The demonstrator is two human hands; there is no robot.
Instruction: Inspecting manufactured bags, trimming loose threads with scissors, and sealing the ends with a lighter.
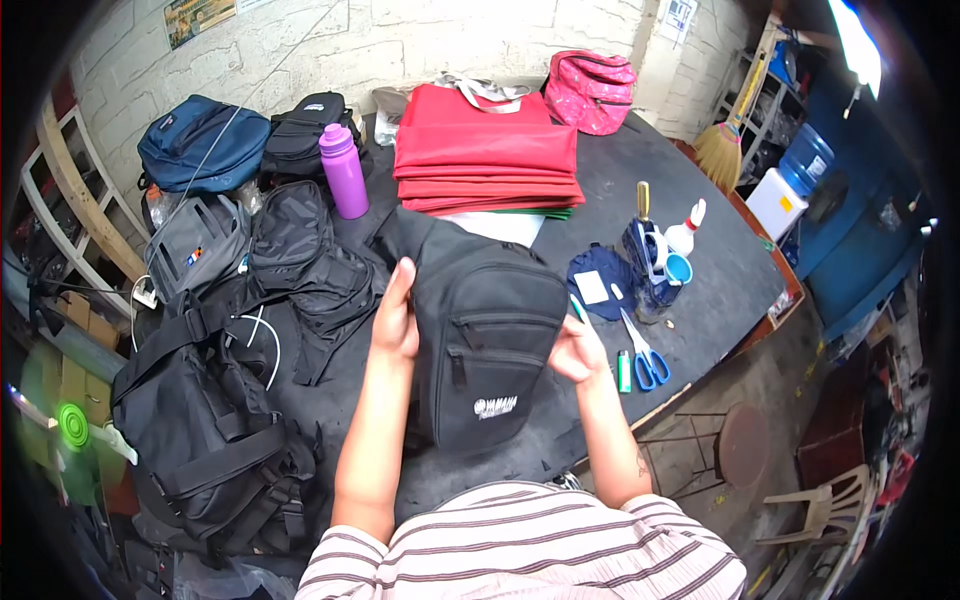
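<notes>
Between my two hands a black sling bag (500, 345) is held up over the dark table, its front with two zipped pockets facing up and a white print near its lower end. My left hand (398, 318) grips its left side, fingers mostly behind the fabric. On the opposite edge, my right hand (580, 348) holds the bag with its fingers partly tucked behind it. A thin green stick-like item (577, 306) shows at the right fingertips; whether it is held or lies on the table I cannot tell.
Scissors (650, 365) and a green lighter (625, 371) lie right of my right hand, near a tool holder (655, 265). Folded red bags (485, 150) are stacked behind. A purple bottle (343, 172) and several black bags (220, 430) fill the left. A stool (745, 445) stands beyond the table's right edge.
</notes>
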